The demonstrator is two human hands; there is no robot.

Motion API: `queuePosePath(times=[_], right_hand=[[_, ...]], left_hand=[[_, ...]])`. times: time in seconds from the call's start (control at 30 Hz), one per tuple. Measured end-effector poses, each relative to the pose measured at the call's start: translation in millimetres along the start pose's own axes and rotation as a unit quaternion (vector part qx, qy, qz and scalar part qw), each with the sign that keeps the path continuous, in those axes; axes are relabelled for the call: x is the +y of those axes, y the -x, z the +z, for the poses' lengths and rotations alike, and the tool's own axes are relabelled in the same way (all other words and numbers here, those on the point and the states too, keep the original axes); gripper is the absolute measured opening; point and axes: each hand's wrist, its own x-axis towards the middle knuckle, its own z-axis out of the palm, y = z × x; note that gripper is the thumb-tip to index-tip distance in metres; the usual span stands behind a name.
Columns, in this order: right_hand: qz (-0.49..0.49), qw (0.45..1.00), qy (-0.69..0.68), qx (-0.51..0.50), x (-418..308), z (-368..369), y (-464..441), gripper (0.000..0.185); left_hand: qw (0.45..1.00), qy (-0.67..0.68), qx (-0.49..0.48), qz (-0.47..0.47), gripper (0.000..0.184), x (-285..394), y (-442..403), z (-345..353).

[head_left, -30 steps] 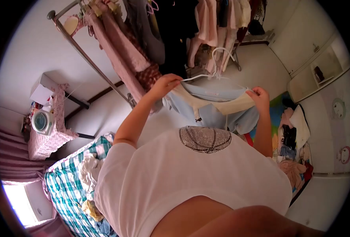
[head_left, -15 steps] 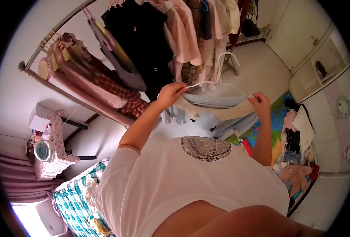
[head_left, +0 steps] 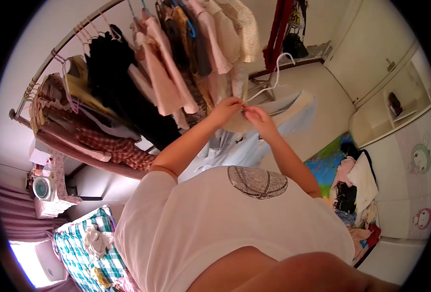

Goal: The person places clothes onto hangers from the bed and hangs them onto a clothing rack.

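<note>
A light blue garment (head_left: 293, 117) with a cream collar hangs on a white hanger (head_left: 277, 78), whose hook points up and to the right. My left hand (head_left: 229, 109) is closed on the garment's left shoulder, at the end of the hanger. Close beside it, my right hand (head_left: 259, 119) pinches the collar near the same shoulder. The fingertips of both hands nearly meet. The garment's far side spreads out to the right, away from my hands, and its lower part hangs behind my forearms.
Ahead, a metal rack (head_left: 55, 51) holds many clothes, among them a black garment (head_left: 113, 73). A pile of clothes (head_left: 359, 182) lies on a colourful mat at the right. A checked bed (head_left: 74, 248) is at the lower left, near a small table (head_left: 57, 194).
My right hand has left the garment's right shoulder and moved left to my left hand. The view has turned, showing more of the rack.
</note>
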Motion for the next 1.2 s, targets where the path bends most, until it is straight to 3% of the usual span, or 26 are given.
queuePosePath(times=[0.1,0.13,0.27,0.4,0.5,0.53,0.63,0.73,0.83,0.87,0.9,1.0,1.1,1.2], right_hand=[[-0.027,0.998,0.047,0.021,-16.4,-15.1,-14.5,0.036],[-0.052,0.997,0.042,0.027,-18.5,-20.7,-15.0,0.042],[-0.109,0.987,0.102,0.057,-14.1,-48.1,-21.1,0.061],[-0.155,0.977,0.092,0.117,-23.8,-68.3,-31.8,0.062],[-0.114,0.982,0.057,0.14,-22.1,-84.0,-41.1,0.059],[-0.14,0.976,0.025,0.165,-25.3,-84.8,-44.5,0.054],[-0.106,0.979,0.113,0.129,-30.4,-106.6,-67.5,0.047],[-0.088,0.988,0.005,0.126,-48.8,-112.5,-94.7,0.043],[-0.126,0.984,-0.011,0.125,-46.3,-130.0,-138.5,0.046],[-0.122,0.979,-0.001,0.163,-43.4,-133.2,-152.3,0.047],[-0.116,0.984,-0.019,0.137,-47.1,-139.2,-165.2,0.047],[-0.101,0.99,-0.065,0.075,-75.7,-149.0,-199.1,0.048],[-0.118,0.987,-0.094,0.056,-91.6,-147.4,-225.4,0.051],[-0.127,0.988,-0.076,0.042,-96.6,-150.3,-253.9,0.053]], left_hand=[[0.965,0.212,-0.014,-0.153,0.021,1.7,-35.0,31.5],[0.965,0.229,-0.053,-0.117,0.025,2.1,-44.7,35.6],[0.942,0.276,-0.11,-0.156,0.025,38.7,-70.3,66.8],[0.968,0.224,-0.098,-0.061,0.023,33.6,-109.6,91.2],[0.985,0.145,-0.068,-0.071,0.023,31.5,-127.3,100.3],[0.986,0.141,-0.069,-0.061,0.022,33.0,-134.4,101.8],[0.991,0.126,-0.045,-0.013,0.02,27.7,-157.3,101.3],[0.996,0.077,-0.041,0.02,0.02,34.8,-190.2,91.0],[0.997,0.041,-0.019,0.06,0.023,41.8,-223.1,77.4],[0.994,-0.007,-0.031,0.105,0.028,39.4,-233.2,69.4],[0.989,-0.04,0.006,0.14,0.028,41.3,-236.8,65.8],[0.965,-0.114,0.099,0.214,0.03,62.5,-238.8,49.7],[0.843,-0.336,0.22,0.359,0.032,65.9,-244.2,29.3],[0.74,-0.453,0.267,0.419,0.035,70.4,-252.7,14.8]])
